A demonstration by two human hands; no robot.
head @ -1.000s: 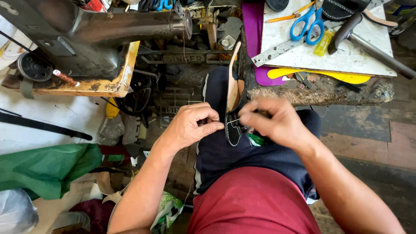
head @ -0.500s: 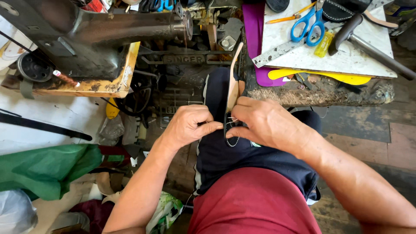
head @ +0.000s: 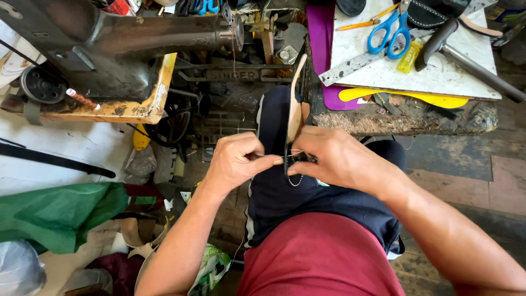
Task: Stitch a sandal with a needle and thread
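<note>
- A dark sewing machine (head: 126, 49) fills the upper left, sitting on a worn yellow-edged base (head: 118, 109); the base's right corner juts out just above and to the left of the hands, with open air between them.
- The counter (head: 438, 77), a pale slab with a rough dark front edge, takes up the upper right. Its front edge runs just above the right hand, so there is little room upward on that side.
- A green cloth (head: 55, 216) lies heaped at lower left, well apart from the work.
- The person's lap, in dark shorts (head: 307, 197) and a red shirt (head: 323, 257), lies beneath both hands and closes off the room below them.
- On the counter lie a hammer (head: 466, 52), a metal ruler (head: 350, 66) that overhangs the left edge, blue-handled scissors (head: 389, 33) and a yellow sole shape (head: 405, 97) at the front lip.
- The right hand (head: 339, 159) is clamped around the lower end of a thin tan sole piece (head: 295, 109), which stands on edge and rises between knee and counter edge.
- The left hand (head: 238, 161) has its fingers pinched together, thumb and forefinger tip pressed at the sole piece's left face; what they pinch is too small to tell.
- A pale thread (head: 296, 181) loops just below the two hands, hanging against the shorts.
</note>
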